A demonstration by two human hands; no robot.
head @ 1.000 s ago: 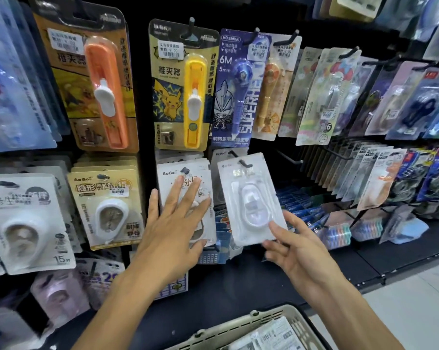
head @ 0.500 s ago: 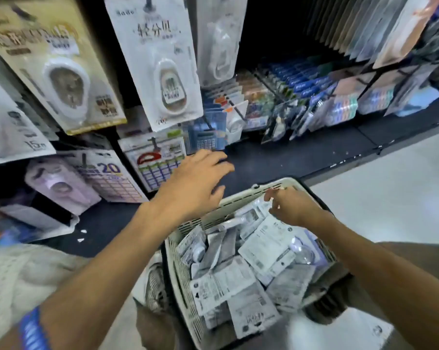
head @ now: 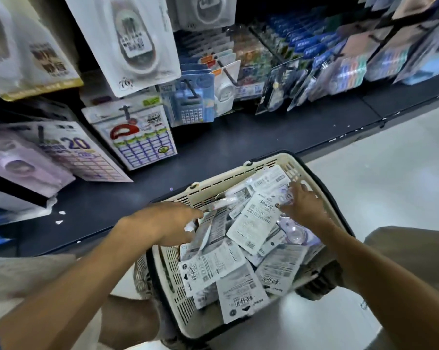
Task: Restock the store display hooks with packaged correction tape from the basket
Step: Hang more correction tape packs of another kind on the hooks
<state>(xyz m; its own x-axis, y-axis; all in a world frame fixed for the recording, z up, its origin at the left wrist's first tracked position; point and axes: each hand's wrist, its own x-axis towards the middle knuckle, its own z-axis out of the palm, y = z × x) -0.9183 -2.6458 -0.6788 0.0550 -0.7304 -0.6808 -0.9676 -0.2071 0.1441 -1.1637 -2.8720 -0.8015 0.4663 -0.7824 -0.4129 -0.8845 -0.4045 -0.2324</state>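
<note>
Basket (head: 180, 294) packets (head: 257, 221) lie under both hands' fingers (head: 293, 189).

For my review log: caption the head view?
Both hands, left hand and right hand, reach into basket of packaged correction tape.

We see a basket (head: 238, 181) of cream moulded plastic, matt, its walls slotted. The correction tape packs (head: 253, 223) in it show white printed card backs, and one clear glossy plastic blister (head: 295, 229) catches light. The shelf (head: 213, 147) under the display looks like dark matt painted metal. The floor (head: 390, 168) is pale, smooth and faintly shiny. Hanging packs (head: 135, 44) above look like glossy card and plastic.
</note>
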